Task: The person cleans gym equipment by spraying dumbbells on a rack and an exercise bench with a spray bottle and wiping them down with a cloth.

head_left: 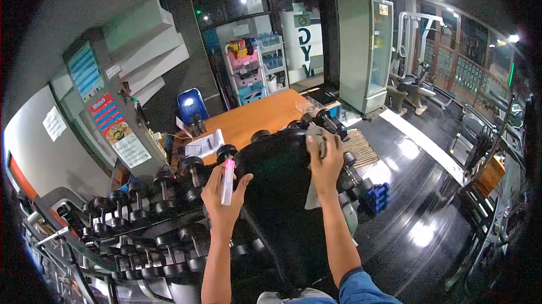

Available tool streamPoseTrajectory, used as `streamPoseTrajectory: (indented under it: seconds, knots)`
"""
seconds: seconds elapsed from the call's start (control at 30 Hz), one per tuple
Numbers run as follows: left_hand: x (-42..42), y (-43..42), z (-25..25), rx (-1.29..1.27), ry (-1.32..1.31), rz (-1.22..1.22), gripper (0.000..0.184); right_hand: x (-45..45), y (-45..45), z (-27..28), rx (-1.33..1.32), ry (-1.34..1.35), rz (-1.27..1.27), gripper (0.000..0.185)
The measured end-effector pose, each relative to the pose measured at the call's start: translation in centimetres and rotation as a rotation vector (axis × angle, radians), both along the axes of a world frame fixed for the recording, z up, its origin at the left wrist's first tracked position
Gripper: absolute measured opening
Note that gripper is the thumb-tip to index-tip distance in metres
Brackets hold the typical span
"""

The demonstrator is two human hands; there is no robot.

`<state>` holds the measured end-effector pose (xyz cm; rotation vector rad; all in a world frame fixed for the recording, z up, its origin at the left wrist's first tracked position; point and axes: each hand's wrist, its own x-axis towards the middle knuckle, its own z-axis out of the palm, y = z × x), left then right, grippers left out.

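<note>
My left hand (223, 195) is raised at the left side of a black padded bench (276, 174). Between its thumb and fingers stands a slim pink-and-white stick (228, 182), pink at the top end; its exact kind is unclear. At the bench's far right edge, my right hand (326, 167) has its fingers closed on a greyish, crumpled cloth-like thing (320, 136). A pale piece (312, 197) shows below that hand, beside the wrist; I cannot tell whether it belongs to the same thing.
Racks of dumbbells (164, 197) run along the left, with more dumbbells (353, 177) at the right. Behind the bench stands a wooden desk (254, 113) with papers (204, 145). A fridge (364, 50), a shelf cart (245, 70) and exercise machines (418, 81) stand farther back.
</note>
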<state>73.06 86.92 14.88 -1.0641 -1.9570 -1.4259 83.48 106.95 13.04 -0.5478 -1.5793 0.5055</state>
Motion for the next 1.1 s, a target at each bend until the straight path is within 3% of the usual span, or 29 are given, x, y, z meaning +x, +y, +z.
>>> streamPoseTrajectory:
  seconds: [0.07, 0.17, 0.27, 0.33, 0.4, 0.47, 0.6, 0.67, 0.73, 0.8, 0.93, 1.0, 1.1]
  knots:
    - [-0.2, 0.0, -0.2, 0.006, -0.019, 0.002, 0.041, 0.3, -1.6, 0.9, 0.086, -0.058, 0.040, 0.030]
    - [-0.2, -0.1, -0.4, 0.011, -0.058, -0.003, 0.042, 1.4, -4.2, -0.5, 0.249, -0.114, 0.180, 0.054]
    - [-0.1, -0.1, -0.2, 0.005, -0.099, -0.009, 0.042, 2.4, -3.4, -4.4, 0.229, -0.145, 0.150, 0.053]
    - [0.0, -0.1, -0.1, -0.007, -0.124, -0.011, 0.042, 2.2, -2.0, -3.8, 0.246, -0.068, 0.101, 0.042]
    - [-0.1, -0.1, -0.2, 0.001, -0.060, 0.006, 0.041, 1.2, -0.7, -2.0, -0.067, 0.055, -0.012, 0.032]
    - [-0.1, -0.1, -0.3, 0.009, -0.060, 0.000, 0.041, 1.1, -1.0, -0.8, -0.059, 0.053, 0.012, 0.026]
    - [0.1, -0.2, 0.2, 0.014, -0.028, -0.005, 0.040, 1.8, -3.7, -2.3, 0.126, 0.004, 0.104, 0.037]
    - [0.5, -0.3, 0.8, 0.010, -0.082, -0.034, 0.038, 3.1, -5.2, -3.5, 0.329, -0.171, 0.220, 0.036]
    - [0.5, -0.6, 1.2, 0.007, -0.136, -0.063, 0.037, 3.0, -4.2, -4.3, 0.323, -0.177, 0.227, 0.038]
    - [0.0, -1.5, 1.3, -0.058, -0.249, -0.190, 0.036, 2.4, -3.3, -3.9, 0.145, -0.040, 0.118, 0.039]
    - [-1.2, -2.5, 0.9, -0.036, -0.425, -0.343, 0.032, 0.4, -4.1, 0.4, -0.093, 0.058, 0.115, 0.025]
    - [-1.2, -2.7, 1.1, -0.171, -0.326, -0.298, 0.053, -0.1, -5.7, 1.2, 0.187, -0.059, 0.092, 0.031]
    - [-1.4, -2.6, 0.3, -0.076, -0.258, -0.275, 0.038, 0.7, -8.8, -1.2, 0.410, -0.284, 0.282, 0.049]
